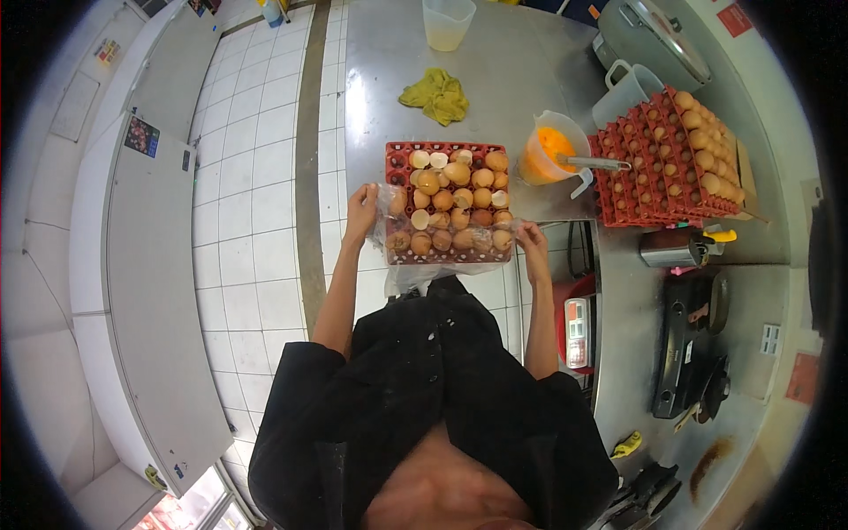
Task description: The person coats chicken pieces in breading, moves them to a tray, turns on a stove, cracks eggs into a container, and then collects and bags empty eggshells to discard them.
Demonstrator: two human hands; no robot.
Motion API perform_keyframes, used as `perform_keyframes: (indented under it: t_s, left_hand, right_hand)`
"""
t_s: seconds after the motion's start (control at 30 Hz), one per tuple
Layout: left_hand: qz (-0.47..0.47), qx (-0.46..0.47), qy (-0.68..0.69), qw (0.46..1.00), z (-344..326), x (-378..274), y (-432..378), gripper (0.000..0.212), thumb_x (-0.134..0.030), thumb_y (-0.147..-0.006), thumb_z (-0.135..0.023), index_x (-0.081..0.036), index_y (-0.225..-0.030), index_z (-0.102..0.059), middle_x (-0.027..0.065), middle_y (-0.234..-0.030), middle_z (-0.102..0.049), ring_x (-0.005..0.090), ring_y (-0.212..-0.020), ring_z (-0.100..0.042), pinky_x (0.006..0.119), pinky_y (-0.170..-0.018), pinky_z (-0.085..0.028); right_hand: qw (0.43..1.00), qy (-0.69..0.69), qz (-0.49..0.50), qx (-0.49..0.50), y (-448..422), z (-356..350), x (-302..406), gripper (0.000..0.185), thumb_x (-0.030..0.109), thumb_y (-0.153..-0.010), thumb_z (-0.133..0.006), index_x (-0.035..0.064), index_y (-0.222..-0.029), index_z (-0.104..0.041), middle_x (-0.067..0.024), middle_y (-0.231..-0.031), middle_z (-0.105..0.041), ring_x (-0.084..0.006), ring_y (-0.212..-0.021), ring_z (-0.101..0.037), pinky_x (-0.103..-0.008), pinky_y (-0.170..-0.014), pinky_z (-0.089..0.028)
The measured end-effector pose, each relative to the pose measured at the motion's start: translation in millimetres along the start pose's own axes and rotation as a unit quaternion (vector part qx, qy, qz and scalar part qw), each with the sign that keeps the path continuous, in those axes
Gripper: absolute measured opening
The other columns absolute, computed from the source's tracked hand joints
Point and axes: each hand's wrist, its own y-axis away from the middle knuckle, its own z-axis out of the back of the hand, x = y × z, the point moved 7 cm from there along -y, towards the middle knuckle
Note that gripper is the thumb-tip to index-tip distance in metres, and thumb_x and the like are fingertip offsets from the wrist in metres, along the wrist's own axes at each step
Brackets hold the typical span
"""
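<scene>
A red egg tray full of brown eggshells lies in front of me at the near edge of the steel table. Several shells are visibly cracked into halves, with white insides showing. Clear plastic film, apparently a bag, covers the tray's near rows and hangs below its front edge. At the tray's left side my left hand pinches the film. My right hand grips it by the near right corner. Whether either hand also touches the tray is hard to tell.
Right of the tray, a plastic jug holds beaten egg and a whisk. Stacked egg trays with whole eggs stand beyond it. A yellow-green cloth and a translucent measuring jug lie farther back. A black portable stove sits on the right counter.
</scene>
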Motion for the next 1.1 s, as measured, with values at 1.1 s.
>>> perform_keyframes:
  t_s: [1.1]
  left_hand:
    - [-0.052, -0.098, -0.022, 0.994, -8.9, 18.5, 0.7, 0.038, -0.031, -0.101, -0.051, 0.0, -0.079, -0.052, 0.0035, -0.07, -0.05, 0.0122, -0.069, -0.043, 0.031, -0.064, -0.04]
  right_hand:
    - [0.967, -0.153, -0.204, 0.018, -49.8, -49.4, -1.7, 0.063, 0.053, -0.099, -0.045, 0.0011, -0.135, -0.047, -0.0126, -0.13, -0.056, -0.0241, -0.126, -0.051, -0.0402, -0.106, -0.041]
